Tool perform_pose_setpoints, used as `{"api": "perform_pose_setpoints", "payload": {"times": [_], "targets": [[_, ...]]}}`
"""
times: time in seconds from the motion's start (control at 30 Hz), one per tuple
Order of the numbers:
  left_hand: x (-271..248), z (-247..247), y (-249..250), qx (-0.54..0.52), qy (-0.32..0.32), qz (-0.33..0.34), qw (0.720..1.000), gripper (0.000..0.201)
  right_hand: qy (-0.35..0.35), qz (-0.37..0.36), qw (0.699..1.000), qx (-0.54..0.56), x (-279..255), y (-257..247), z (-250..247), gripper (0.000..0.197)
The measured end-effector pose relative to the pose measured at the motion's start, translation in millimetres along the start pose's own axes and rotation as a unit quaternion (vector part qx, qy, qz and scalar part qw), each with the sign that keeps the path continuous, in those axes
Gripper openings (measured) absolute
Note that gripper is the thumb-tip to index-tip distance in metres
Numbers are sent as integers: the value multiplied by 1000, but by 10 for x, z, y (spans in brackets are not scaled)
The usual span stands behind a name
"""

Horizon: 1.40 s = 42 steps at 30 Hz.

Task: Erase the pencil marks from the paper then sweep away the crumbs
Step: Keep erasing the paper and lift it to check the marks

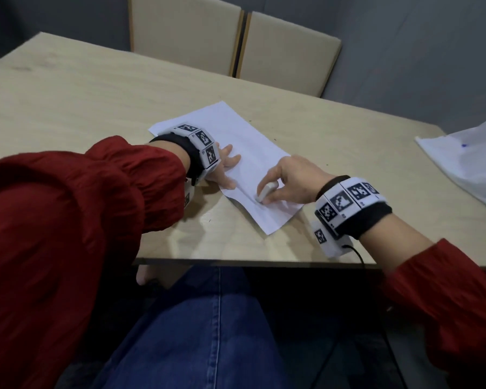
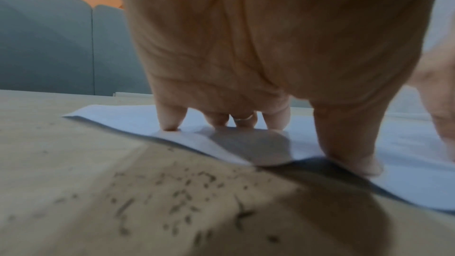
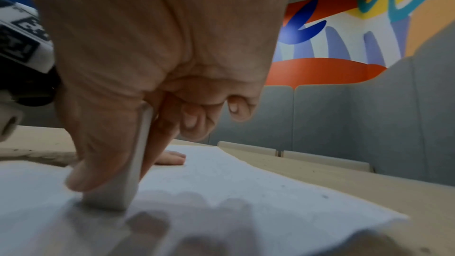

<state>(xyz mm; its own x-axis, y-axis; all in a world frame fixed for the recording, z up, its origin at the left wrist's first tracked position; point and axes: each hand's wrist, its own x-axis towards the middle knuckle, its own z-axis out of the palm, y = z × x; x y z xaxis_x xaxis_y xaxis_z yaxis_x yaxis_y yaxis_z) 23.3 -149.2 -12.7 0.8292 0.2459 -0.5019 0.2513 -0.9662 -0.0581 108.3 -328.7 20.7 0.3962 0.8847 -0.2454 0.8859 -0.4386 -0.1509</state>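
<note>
A white sheet of paper [image 1: 230, 141] lies slanted on the wooden table [image 1: 68, 102]. My left hand [image 1: 225, 167] presses its spread, straight fingers [image 2: 169, 118] onto the sheet's left edge [image 2: 128, 118], which buckles slightly. My right hand [image 1: 286, 181] pinches a white eraser [image 1: 265, 192] between thumb and fingers, its lower end touching the paper [image 3: 221, 182] near the front corner. In the right wrist view the eraser [image 3: 123, 186] stands on end against the sheet. Dark eraser crumbs [image 2: 187, 196] lie scattered on the table just left of the paper. No pencil marks show clearly.
Two beige chair backs [image 1: 236, 43] stand behind the table's far edge. Another white sheet [image 1: 469, 161] with a small blue mark lies at the right edge. The table's front edge [image 1: 250, 262] runs just above my lap. A few crumbs dot the table beyond the paper.
</note>
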Motion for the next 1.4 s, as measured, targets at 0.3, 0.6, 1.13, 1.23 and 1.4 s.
{"api": "perform_pose_setpoints", "payload": {"times": [0.3,0.6,1.13,1.23,1.4], "targets": [[68,14,85,43,-24,3,999,73,54,-1,999,-2,242,-164,-17,16],[82,50,45,3,-11,-26,1000,68,-51,-12,998,-17,-455,6,72,13],[100,69,20,-9,-11,-19,1000,67,3,-16,999,36,-126,-89,-25,14],[103,72,23,3,-11,-27,1000,68,62,10,994,89,64,-133,23,12],[119,55,9,8,-8,-19,1000,68,-16,-13,998,63,-310,-44,111,11]]}}
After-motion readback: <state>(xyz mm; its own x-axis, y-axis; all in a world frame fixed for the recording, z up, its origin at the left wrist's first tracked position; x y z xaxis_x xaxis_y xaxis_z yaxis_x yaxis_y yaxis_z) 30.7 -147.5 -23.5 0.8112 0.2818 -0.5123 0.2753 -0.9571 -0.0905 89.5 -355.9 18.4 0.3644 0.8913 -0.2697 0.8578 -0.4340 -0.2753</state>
